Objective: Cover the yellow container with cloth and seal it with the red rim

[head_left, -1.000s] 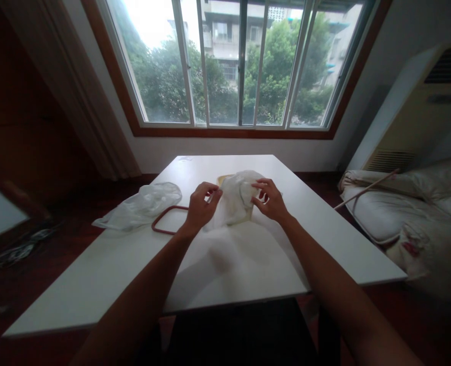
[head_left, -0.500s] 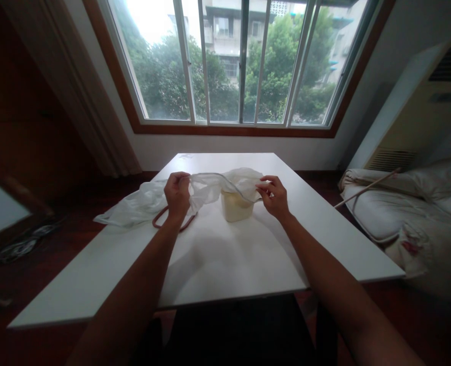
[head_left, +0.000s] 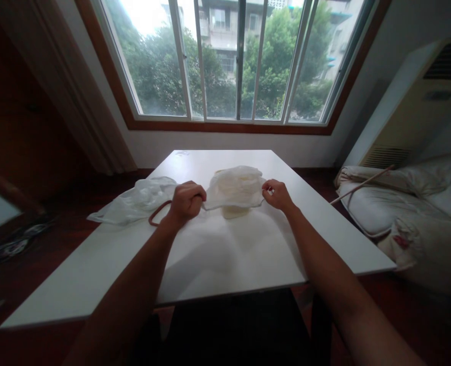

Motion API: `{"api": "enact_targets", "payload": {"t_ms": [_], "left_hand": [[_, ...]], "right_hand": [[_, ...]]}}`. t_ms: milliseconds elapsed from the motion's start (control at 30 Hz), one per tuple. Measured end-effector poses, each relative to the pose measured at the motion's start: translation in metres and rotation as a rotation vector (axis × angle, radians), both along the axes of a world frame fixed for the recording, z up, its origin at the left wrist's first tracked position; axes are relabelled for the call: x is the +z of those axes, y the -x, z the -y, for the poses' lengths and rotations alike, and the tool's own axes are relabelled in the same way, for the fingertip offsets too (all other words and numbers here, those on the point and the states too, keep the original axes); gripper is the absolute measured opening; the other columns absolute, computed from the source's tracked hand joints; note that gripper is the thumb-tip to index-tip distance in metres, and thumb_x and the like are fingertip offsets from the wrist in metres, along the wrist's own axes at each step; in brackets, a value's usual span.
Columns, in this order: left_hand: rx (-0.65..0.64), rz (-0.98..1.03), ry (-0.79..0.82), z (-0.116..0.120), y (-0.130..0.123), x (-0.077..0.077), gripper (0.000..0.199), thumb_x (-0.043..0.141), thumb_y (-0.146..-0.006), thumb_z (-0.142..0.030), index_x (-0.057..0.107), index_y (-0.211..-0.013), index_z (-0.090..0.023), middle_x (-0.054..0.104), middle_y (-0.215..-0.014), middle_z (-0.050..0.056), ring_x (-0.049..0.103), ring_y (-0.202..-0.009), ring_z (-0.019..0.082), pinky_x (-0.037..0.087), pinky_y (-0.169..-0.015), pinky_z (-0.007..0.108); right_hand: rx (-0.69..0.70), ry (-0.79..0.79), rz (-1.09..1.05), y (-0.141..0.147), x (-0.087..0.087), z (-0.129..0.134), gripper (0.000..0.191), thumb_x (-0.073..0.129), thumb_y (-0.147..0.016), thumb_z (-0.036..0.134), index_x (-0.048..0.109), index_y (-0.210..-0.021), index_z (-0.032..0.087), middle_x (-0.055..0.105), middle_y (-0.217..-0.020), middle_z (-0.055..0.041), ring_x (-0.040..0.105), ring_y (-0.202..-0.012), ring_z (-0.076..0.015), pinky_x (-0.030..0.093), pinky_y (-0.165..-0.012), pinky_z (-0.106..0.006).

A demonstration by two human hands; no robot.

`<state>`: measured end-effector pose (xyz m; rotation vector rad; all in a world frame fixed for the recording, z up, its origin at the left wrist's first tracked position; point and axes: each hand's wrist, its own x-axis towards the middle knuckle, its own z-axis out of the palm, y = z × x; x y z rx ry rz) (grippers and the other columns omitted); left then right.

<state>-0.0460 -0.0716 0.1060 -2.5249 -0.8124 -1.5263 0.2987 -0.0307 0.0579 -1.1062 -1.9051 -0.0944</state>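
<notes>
A thin, see-through white cloth (head_left: 235, 185) with a greyish edge is stretched between my hands, over a pale yellow container (head_left: 236, 212). Only the container's lower front shows beneath the edge. At the cloth's left corner my left hand (head_left: 187, 202) is closed in a fist on it. My right hand (head_left: 276, 194) pinches the opposite corner between thumb and fingers. More crumpled sheer white fabric (head_left: 133, 201) lies left of my left hand; whether it joins the held cloth I cannot tell. A brown curved loop (head_left: 158, 212) is partly hidden behind my left wrist.
The white table (head_left: 229, 259) has its front edge near me. Beyond it is a window (head_left: 217, 66). On the right are a pale cushioned seat (head_left: 370, 203) with a thin stick (head_left: 362, 184) on it and a tall floor unit (head_left: 412, 101).
My left hand has moved right and slightly down. The cloth's edge has come down over the container's front, covering more of it, and hangs straighter between my hands.
</notes>
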Motion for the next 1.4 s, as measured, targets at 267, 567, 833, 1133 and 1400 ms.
{"api": "enact_targets", "payload": {"t_ms": [267,567,833,1133,1400], "left_hand": [[0.377,-0.391,0.430,-0.020,-0.004,-0.019,0.044,0.043,-0.093,-0.045,0.069,-0.065,-0.024,0.062,-0.056,0.003,0.056,-0.054,0.018,0.038,-0.058,0.027],[0.073,0.234,0.225,-0.020,-0.032,-0.021,0.026,0.053,-0.093,-0.037,0.070,-0.106,-0.021,0.064,-0.125,0.009,0.057,-0.120,0.022,0.041,-0.108,0.041],[-0.127,0.512,0.697,-0.037,-0.044,-0.047,0.059,0.054,-0.091,-0.048,0.048,-0.142,-0.019,0.050,-0.148,0.012,0.050,-0.134,0.027,0.042,-0.110,0.045],[-0.160,0.550,0.734,-0.032,-0.045,-0.041,0.057,0.052,-0.092,-0.054,0.058,-0.135,-0.017,0.054,-0.145,0.010,0.047,-0.137,0.024,0.033,-0.117,0.040],[-0.002,0.413,0.758,-0.041,-0.046,-0.059,0.043,0.043,-0.091,-0.049,0.072,-0.087,-0.017,0.072,-0.099,0.007,0.063,-0.098,0.021,0.049,-0.092,0.036]], "right_hand": [[-0.014,0.004,-0.214,0.004,-0.002,-0.004,0.022,0.050,-0.080,0.017,0.071,-0.089,0.019,0.072,-0.091,-0.0055,0.065,-0.082,-0.0193,0.051,-0.075,-0.033],[0.166,-0.005,-0.416,0.027,-0.002,0.000,0.030,0.053,-0.093,0.042,0.068,-0.110,0.023,0.058,-0.138,-0.0101,0.051,-0.130,-0.0236,0.043,-0.107,-0.044],[0.264,0.227,-0.548,0.040,-0.013,-0.007,0.057,0.057,-0.087,0.061,0.063,-0.127,0.020,0.056,-0.143,-0.0114,0.046,-0.138,-0.0265,0.032,-0.117,-0.046],[0.341,0.221,-0.664,0.037,-0.002,0.001,0.049,0.052,-0.089,0.053,0.068,-0.120,0.018,0.067,-0.126,-0.0085,0.060,-0.119,-0.0240,0.047,-0.101,-0.040],[0.252,0.409,-0.791,0.044,-0.019,-0.016,0.048,0.049,-0.086,0.059,0.072,-0.097,0.018,0.073,-0.107,-0.0069,0.065,-0.101,-0.0230,0.051,-0.092,-0.038]]}}
